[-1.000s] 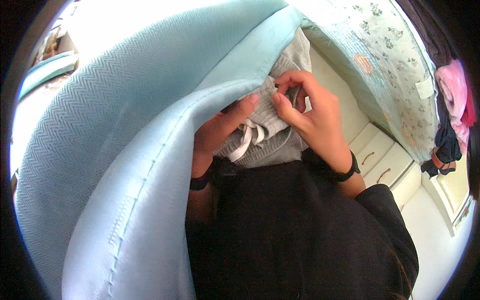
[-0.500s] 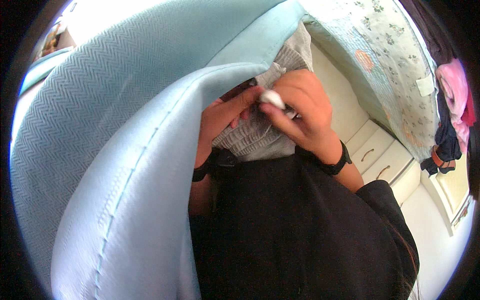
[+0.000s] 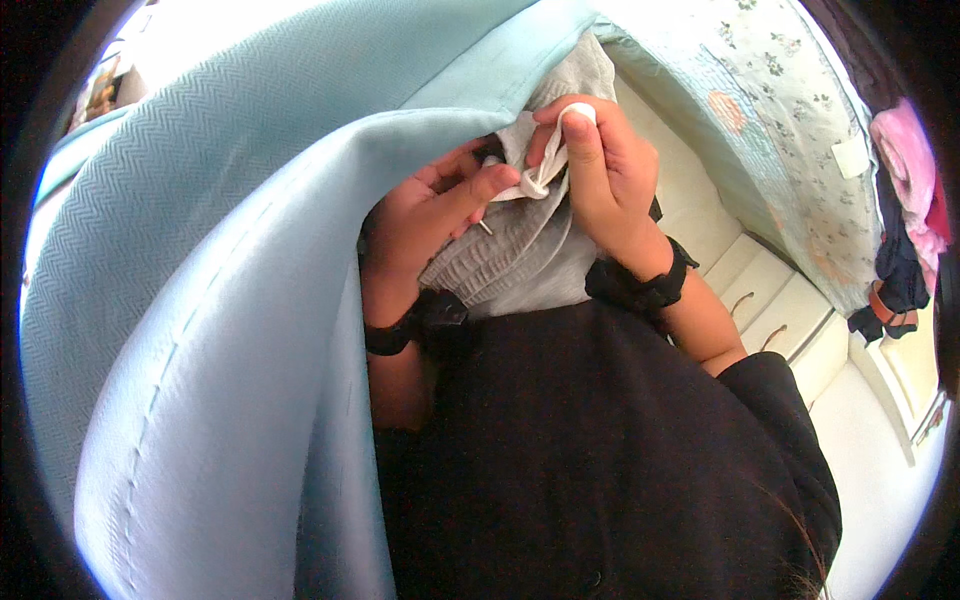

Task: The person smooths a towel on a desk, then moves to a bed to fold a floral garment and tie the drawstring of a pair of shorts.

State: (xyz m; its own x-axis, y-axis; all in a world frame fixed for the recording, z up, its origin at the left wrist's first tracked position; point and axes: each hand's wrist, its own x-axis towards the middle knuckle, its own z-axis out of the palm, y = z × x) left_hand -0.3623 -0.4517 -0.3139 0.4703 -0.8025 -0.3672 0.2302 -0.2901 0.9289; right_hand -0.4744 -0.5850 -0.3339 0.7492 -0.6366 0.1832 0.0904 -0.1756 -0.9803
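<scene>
A white cord (image 3: 537, 186) with a knot in it stretches between my two hands, over a grey garment (image 3: 500, 262) with a gathered, ribbed band. My right hand (image 3: 605, 165) is closed, pinching a loop of the cord between thumb and index finger, to the right of the knot. To the left of the knot, my left hand (image 3: 425, 215) is also closed, its thumb pressed on the cord. A thin pale tip pokes out beneath the left fingers; what it belongs to is hidden. Black straps circle both wrists.
Light blue fabric (image 3: 230, 270) with a stitched edge hangs close along the left, partly covering my left arm. At the right stand white drawers (image 3: 765, 310) with curved handles. A floral cloth (image 3: 770, 130) hangs above them, with pink and dark clothes (image 3: 905, 170) beyond.
My hands have drawn apart, the right one going up and the left one to the left. The white cord, bunched before, is now stretched out, showing its loop and knot.
</scene>
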